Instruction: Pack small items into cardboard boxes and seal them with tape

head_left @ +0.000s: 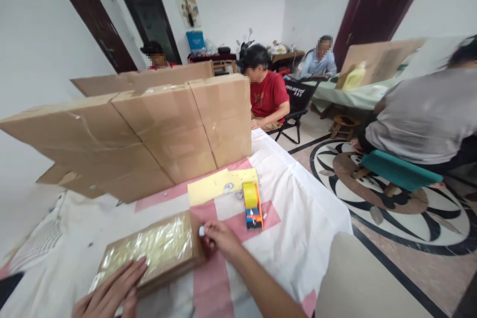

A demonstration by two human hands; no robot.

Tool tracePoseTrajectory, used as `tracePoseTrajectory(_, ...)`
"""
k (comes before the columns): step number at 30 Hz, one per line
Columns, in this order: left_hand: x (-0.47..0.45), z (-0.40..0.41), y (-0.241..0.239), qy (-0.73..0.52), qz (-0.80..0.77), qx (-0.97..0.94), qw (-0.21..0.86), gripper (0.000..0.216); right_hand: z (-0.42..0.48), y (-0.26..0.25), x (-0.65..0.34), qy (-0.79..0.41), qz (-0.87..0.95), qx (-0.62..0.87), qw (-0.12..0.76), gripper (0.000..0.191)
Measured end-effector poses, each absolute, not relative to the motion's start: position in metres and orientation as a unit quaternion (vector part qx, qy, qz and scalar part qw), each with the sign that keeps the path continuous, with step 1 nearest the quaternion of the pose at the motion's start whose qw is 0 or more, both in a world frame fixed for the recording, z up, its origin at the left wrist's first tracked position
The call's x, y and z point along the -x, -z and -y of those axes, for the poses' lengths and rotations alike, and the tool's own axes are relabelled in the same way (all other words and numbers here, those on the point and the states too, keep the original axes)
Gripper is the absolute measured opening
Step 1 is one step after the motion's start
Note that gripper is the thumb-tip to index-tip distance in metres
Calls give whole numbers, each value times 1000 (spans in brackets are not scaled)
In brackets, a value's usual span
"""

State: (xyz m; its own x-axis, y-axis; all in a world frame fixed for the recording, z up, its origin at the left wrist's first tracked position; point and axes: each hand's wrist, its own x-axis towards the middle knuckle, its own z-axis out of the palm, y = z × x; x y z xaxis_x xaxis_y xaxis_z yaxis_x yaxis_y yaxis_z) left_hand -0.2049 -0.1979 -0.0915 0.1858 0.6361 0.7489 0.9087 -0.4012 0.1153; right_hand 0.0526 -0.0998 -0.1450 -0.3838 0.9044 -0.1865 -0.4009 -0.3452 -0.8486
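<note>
A flat cardboard box (167, 238) lies on the cloth before me, its top covered with shiny yellowish tape. My left hand (114, 290) rests on the near left part of the box, fingers stretched out flat. At the box's right end, my right hand (223, 239) pinches a small white piece (202, 230) between thumb and finger. What exactly that piece is cannot be made out; whether it touches the box is also unclear. Beyond the right hand stands a tape dispenser (253, 206) in orange and blue with a yellow roll.
Yellow paper (208, 190) with small scraps lies behind the dispenser. A tall cardboard partition (164, 131) stands across the table's far side. The table's right edge (315, 179) is draped in white cloth. A person in red (270, 92) sits beyond it; another person (428, 114) sits at right.
</note>
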Motion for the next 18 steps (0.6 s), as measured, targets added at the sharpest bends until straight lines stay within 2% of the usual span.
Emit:
tracePoseTrajectory(6,193,201,79,349,525,749,203,29,98,143,-60,-801,324,301,403,51)
tracePoseTrajectory(11,189,205,79,347,552,734,190,28,100,149,-57,-822,339,271,368,46)
tracePoseTrajectory(18,191,205,83,358,561,724,181,27,100,154,-49,-797,369,291,379,42)
